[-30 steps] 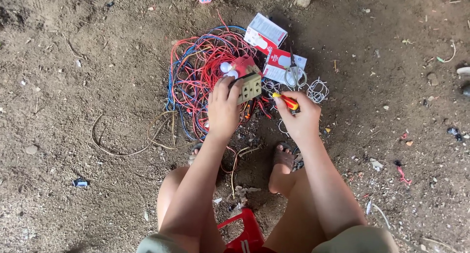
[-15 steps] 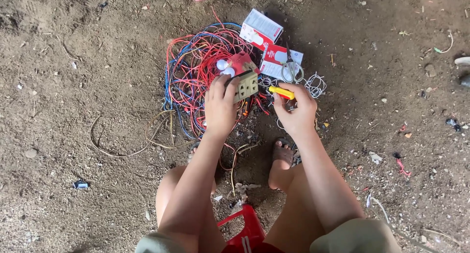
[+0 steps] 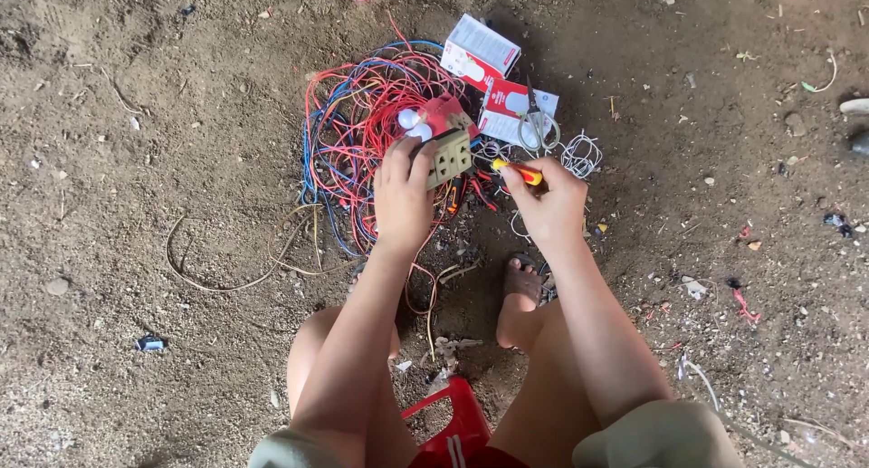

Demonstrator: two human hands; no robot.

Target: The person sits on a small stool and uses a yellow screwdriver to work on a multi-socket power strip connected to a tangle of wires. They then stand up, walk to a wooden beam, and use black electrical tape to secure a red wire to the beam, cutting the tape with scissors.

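Socket block (image 3: 450,157) sits in your left hand (image 3: 403,196) – gripped by its edge above the wire tangle (image 3: 362,133), face tilted up for access. Your right hand (image 3: 549,205) is closed on the yellow-handled screwdriver (image 3: 518,170) – tip toward the block. Scissors (image 3: 538,124) lie on a bulb box (image 3: 511,110).

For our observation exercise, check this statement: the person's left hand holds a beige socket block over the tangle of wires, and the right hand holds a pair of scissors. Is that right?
Not quite. In the head view the right hand holds a yellow-and-red screwdriver, not scissors. The left hand does hold the beige socket block over the tangle of wires.
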